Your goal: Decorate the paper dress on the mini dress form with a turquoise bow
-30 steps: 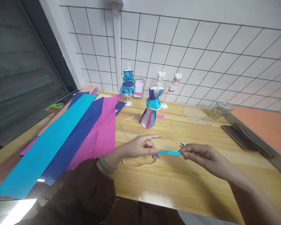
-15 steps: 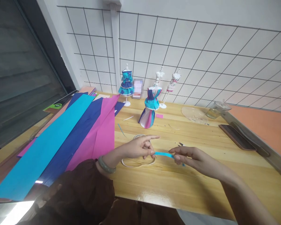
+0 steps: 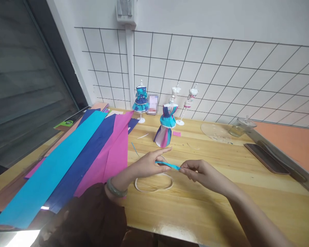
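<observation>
A narrow blue paper strip (image 3: 172, 166) stretches between my two hands above the wooden table. My left hand (image 3: 150, 164) holds one end between thumb and fingers, its index finger pointing out to the right. Fingertips of my right hand (image 3: 195, 170) pinch the other end. Below my left hand a thin white cord (image 3: 154, 189) lies in loops on the tabletop. Just beyond the hands stands a small dress form (image 3: 167, 120) in a striped blue, pink and white dress with a turquoise peplum.
On the left lie large sheets of turquoise paper (image 3: 59, 161), navy and pink paper (image 3: 103, 161). Behind are a dress form in blue ruffles (image 3: 141, 101) and two white forms. A dark phone-like slab (image 3: 266, 158), a glass jar (image 3: 242, 127) and a clear disc (image 3: 215, 132) are at right.
My right hand has moved left, nearer my left hand, and now pinches the strip's end. The strip's visible stretch slopes down to the right. The camera view has tilted up slightly.
</observation>
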{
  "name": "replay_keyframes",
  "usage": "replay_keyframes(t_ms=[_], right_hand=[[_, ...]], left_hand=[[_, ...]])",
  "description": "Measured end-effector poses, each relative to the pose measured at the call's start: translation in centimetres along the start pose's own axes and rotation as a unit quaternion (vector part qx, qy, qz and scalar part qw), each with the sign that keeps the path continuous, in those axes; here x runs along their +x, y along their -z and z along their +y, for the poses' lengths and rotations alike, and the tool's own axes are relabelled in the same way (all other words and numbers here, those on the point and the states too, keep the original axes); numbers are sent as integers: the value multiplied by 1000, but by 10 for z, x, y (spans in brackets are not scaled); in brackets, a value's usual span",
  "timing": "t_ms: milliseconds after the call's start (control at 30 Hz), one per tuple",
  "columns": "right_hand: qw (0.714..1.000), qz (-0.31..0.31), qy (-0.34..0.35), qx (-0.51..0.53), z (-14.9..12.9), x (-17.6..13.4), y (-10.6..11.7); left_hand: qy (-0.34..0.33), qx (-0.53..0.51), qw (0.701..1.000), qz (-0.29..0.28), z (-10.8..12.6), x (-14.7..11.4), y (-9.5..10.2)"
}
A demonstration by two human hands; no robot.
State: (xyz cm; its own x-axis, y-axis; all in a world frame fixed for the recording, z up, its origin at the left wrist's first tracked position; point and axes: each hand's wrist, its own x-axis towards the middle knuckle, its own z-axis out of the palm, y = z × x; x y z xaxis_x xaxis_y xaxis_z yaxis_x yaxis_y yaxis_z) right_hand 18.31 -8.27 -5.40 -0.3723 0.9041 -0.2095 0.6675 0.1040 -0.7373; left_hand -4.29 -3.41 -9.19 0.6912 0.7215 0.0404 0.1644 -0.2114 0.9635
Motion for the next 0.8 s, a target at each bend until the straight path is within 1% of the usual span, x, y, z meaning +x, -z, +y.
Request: replay_keyframes(t_ms=[133,233,333,400,467,500,533,567,633,667,733,800], right_hand=[[1000,18,18,-11,-9,11,2],[999,31,3,15,-8,17,6],[995,71,-14,63,-5,21,9],[989,99,-12,111,-4,22,8],[978,118,-9,174,-6,22,3],[970,127,-11,207,-7,22,-1],[962,137,-14,237,-9,21,-6],[954,146,-17,261,-10,22,-12],[943,160,-18,290,-13,23,-26],[942,166,-14,292,-14,23,-34],[944,189,8,271,-16,25,-48],[954,219,37,204,-17,27,-60]], left_hand=[[-13,139,989,55,4,-2,10],[-20,193,974,117,4,-1,21],[-68,252,942,212,3,2,26],[-106,287,912,272,2,3,24],[-128,293,895,310,1,3,18],[-131,282,896,317,1,3,13],[-128,263,904,313,1,3,9],[-121,235,918,297,2,2,4],[-105,163,950,245,3,2,-5],[-98,124,963,220,4,1,-9],[-85,64,976,188,4,1,-15],[-69,38,981,177,4,1,-17]])
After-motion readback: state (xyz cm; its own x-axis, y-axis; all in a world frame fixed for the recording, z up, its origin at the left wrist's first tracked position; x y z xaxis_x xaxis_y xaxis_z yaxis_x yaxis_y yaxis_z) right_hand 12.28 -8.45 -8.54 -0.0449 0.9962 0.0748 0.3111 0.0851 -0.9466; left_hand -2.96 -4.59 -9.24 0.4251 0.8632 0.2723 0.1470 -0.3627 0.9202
